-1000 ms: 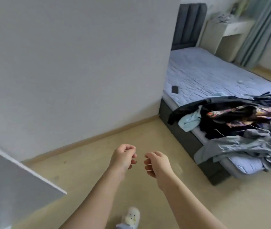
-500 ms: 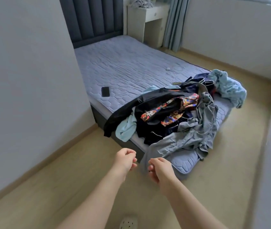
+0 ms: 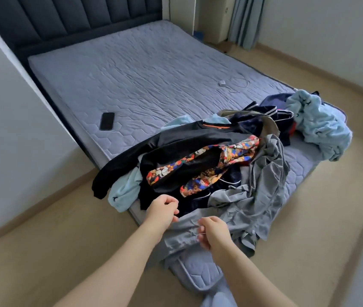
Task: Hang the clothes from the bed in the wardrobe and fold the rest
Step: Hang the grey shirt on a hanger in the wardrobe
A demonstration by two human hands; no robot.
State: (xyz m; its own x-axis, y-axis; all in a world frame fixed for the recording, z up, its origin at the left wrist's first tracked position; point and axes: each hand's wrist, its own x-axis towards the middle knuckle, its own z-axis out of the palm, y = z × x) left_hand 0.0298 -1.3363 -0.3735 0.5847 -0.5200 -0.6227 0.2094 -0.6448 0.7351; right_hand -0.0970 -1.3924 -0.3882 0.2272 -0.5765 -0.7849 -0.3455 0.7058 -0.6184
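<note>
A heap of clothes lies on the near corner of the bed (image 3: 145,69): a black top (image 3: 182,147) with an orange patterned garment (image 3: 227,156) on it, a grey shirt (image 3: 262,193) draping over the mattress edge, dark navy pieces (image 3: 271,120) and a light blue garment (image 3: 322,125) at the far right. My left hand (image 3: 161,210) hovers at the heap's near edge, fingers loosely curled, holding nothing. My right hand (image 3: 212,231) sits just above the grey shirt's hem, fingers curled; I cannot tell whether it touches the cloth.
A black phone (image 3: 107,121) lies on the mattress to the left of the heap. A small white item with a thin cable (image 3: 222,83) lies farther back. A dark padded headboard (image 3: 69,16), a white wall on the left, curtains (image 3: 245,21) and beige floor surround the bed.
The view has swung from the wall toward the bed and come closer. Both hands now reach the near edge of the clothes heap instead of hanging over the floor.
</note>
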